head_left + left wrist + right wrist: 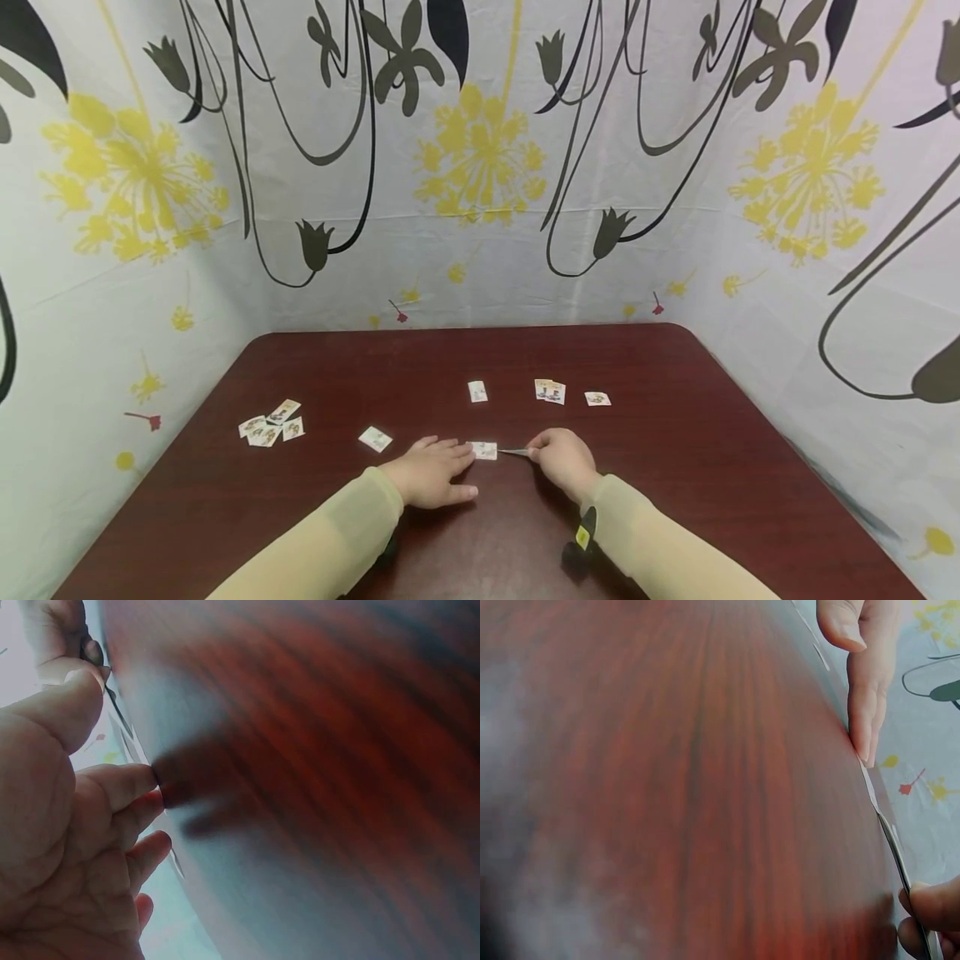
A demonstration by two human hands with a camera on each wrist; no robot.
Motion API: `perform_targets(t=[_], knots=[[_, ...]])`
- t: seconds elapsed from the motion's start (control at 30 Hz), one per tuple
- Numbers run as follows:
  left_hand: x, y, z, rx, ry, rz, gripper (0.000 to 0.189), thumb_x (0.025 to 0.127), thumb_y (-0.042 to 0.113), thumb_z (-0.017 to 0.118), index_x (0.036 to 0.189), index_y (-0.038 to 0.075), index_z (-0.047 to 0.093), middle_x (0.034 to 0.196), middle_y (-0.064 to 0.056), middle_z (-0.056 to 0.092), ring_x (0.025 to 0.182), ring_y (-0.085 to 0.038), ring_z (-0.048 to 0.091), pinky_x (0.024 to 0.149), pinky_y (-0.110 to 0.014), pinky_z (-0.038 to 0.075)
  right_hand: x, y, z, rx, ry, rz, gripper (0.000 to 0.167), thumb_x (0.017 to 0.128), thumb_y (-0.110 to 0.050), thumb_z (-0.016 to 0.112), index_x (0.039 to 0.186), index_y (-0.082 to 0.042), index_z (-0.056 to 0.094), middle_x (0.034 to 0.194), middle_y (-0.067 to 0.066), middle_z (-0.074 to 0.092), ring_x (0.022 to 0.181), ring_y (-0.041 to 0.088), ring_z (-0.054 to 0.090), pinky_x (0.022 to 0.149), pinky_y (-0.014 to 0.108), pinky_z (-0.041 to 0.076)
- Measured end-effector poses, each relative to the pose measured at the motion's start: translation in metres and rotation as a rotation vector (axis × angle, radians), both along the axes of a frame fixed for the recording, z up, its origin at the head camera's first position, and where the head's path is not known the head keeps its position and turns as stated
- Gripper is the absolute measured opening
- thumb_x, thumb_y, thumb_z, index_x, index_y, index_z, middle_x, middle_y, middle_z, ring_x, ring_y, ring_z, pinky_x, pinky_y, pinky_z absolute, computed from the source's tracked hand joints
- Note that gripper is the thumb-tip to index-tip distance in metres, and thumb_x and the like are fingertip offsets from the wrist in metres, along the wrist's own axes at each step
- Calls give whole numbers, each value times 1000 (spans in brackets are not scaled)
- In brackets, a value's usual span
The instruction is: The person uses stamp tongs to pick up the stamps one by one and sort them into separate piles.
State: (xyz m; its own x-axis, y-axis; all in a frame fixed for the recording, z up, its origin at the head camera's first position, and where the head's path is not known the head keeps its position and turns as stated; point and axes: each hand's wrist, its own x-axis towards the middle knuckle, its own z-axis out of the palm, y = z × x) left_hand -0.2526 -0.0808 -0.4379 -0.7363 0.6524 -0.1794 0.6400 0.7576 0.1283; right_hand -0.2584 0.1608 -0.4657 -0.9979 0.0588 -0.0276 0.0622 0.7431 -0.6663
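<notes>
Behind everything I see the patterned cloth (420, 258), then the dark red table (420, 358). On it, the left hand (435, 472) lies with fingers straight and thumb spread apart; the right hand (564, 460) pinches the tweezers (514, 452) between thumb and fingers. A pile (264, 436) of cards sits well off to my left. The tweezers' long axis runs left-right, tip pointing left at the card (485, 451) between the hands. The card's long axis runs nearly the same way, its left edge under the left fingertips; I can't tell whether the tip grips it.
</notes>
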Motion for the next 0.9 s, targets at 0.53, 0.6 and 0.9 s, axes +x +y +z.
perform_targets(t=[0.53,0.6,0.9], knots=[[2,5,1,-8,-21,8,63,95,58,47,146,21,44,153,-1,36,141,-23,31,114,-48,19,0,1,1,18,2,33,7,83,-17,70,78,-18,74,84,-7,67,81,14,59,76,38,47],[1,5,0,-7,-24,13,63,95,58,47,146,22,44,153,-1,36,141,-22,31,113,-48,19,-3,1,1,21,6,36,7,83,-17,70,78,-18,74,84,-7,67,82,14,60,76,38,46],[-1,4,-2,-2,-22,17,64,94,60,46,146,23,45,153,0,36,141,-22,30,113,-48,19,-20,1,3,5,-26,84,7,83,-14,69,79,-16,74,85,-6,67,77,14,57,71,35,46]])
